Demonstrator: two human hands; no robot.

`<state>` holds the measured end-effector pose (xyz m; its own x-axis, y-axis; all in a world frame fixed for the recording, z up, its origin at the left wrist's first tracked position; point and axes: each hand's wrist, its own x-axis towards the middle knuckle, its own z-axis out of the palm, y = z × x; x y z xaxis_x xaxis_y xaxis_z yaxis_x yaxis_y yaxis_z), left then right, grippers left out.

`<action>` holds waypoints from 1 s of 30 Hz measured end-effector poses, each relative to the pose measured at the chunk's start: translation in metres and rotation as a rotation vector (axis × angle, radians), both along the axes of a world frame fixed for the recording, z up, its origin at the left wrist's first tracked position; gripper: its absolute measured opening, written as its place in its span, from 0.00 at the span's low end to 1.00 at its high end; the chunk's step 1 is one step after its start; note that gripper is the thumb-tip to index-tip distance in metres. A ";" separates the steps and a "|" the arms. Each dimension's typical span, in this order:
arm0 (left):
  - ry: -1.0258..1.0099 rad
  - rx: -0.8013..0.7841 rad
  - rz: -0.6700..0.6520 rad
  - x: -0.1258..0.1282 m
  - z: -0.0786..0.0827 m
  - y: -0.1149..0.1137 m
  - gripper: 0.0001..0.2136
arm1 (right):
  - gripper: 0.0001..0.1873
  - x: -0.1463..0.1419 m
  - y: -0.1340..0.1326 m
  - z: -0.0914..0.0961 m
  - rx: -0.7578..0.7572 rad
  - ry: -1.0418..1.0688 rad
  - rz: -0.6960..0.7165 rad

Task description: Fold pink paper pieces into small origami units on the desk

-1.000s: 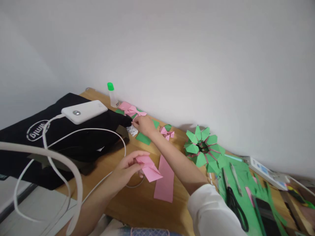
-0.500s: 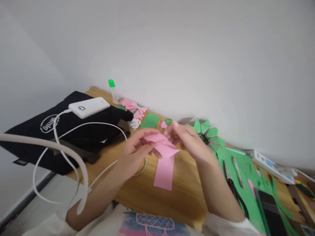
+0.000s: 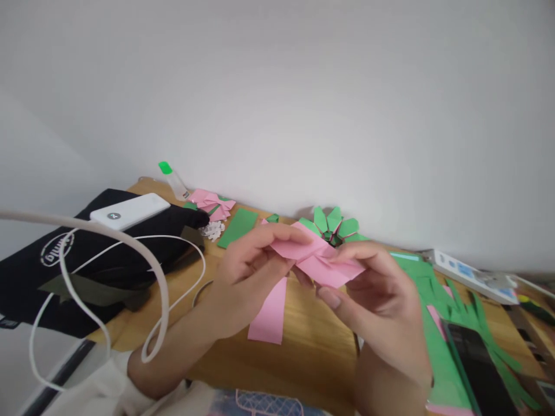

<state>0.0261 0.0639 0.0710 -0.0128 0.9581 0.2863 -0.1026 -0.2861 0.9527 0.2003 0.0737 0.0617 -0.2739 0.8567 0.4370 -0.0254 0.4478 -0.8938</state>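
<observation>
Both my hands hold one folded pink paper piece [image 3: 318,260] above the wooden table [image 3: 316,341]. My left hand [image 3: 247,274] pinches its left end between thumb and fingers. My right hand [image 3: 377,300] grips its right end, thumb below and fingers behind. A flat pink paper strip [image 3: 269,315] lies on the table just under my hands. Behind my hands, a green and pink folded paper wreath [image 3: 333,225] shows partly at the wall.
A black bag [image 3: 87,266] with a white power bank [image 3: 130,211] and a looping white cable [image 3: 147,271] fills the left. At the back stand a green-capped glue bottle [image 3: 172,178], pink folded pieces [image 3: 211,202] and a green sheet [image 3: 238,226]. Green paper [image 3: 451,323] and a phone [image 3: 477,364] lie right.
My right hand came back from the paper bits at the back and took hold of the pink folded piece. Both hands lifted it closer to me. The view shifted left and up.
</observation>
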 end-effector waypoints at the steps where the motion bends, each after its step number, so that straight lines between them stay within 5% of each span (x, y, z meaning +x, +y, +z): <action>1: 0.020 -0.009 -0.005 0.003 0.001 0.001 0.09 | 0.16 0.002 -0.001 -0.001 0.005 0.006 -0.031; 12: 0.048 -0.109 -0.174 0.011 0.005 0.008 0.12 | 0.20 0.024 0.002 -0.007 0.042 0.005 -0.213; 20: 0.071 -0.174 -0.140 0.020 -0.002 0.021 0.10 | 0.20 0.034 0.005 0.002 0.046 -0.091 -0.118; 30: 0.256 -0.015 -0.170 0.016 -0.010 0.024 0.08 | 0.19 0.029 0.008 0.001 -0.010 -0.084 -0.112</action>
